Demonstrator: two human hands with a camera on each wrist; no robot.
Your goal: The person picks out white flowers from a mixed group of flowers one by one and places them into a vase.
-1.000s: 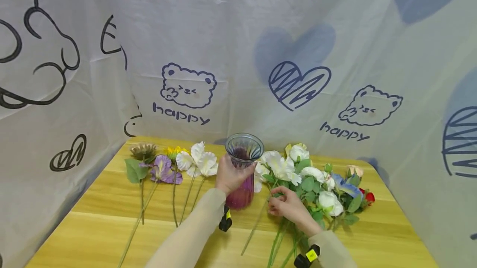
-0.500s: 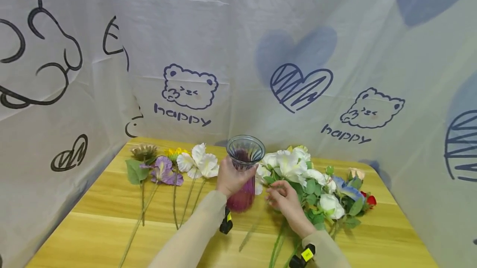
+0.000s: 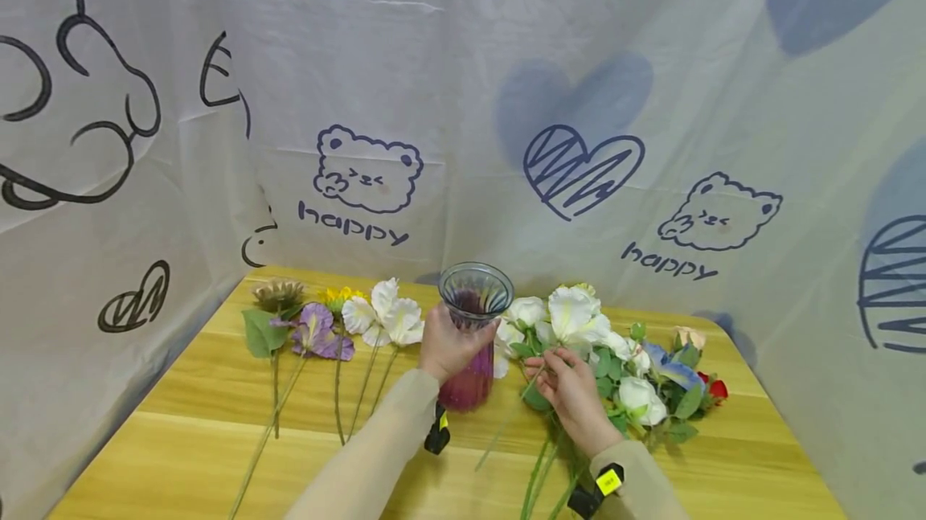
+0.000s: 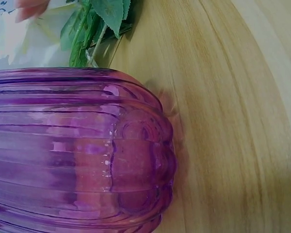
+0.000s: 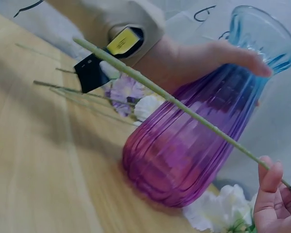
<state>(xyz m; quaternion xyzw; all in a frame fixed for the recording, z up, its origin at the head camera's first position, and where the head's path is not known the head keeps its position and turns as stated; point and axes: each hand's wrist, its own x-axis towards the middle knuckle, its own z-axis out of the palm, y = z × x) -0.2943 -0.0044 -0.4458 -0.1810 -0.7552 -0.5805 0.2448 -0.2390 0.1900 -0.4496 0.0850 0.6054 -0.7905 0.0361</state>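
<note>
My left hand grips the neck of a ribbed glass vase, blue at its flared rim and purple-pink below. The vase stands upright on the table, and its mouth holds no stems. Just to the right, my right hand pinches the thin green stem of a white flower between thumb and fingers. In the right wrist view that bare stem slants across in front of the vase, its cut end toward the left wrist. The left wrist view shows the lower body of the vase close up.
On the left of the wooden table lie a purple flower, white flowers, a yellow flower and a brownish flower. To the right is a heap of white roses, a blue flower and red blooms. A printed curtain hangs behind.
My right hand has moved slightly right and raised the white flower, whose head and stem shifted up and right. The left hand stays on the vase.
</note>
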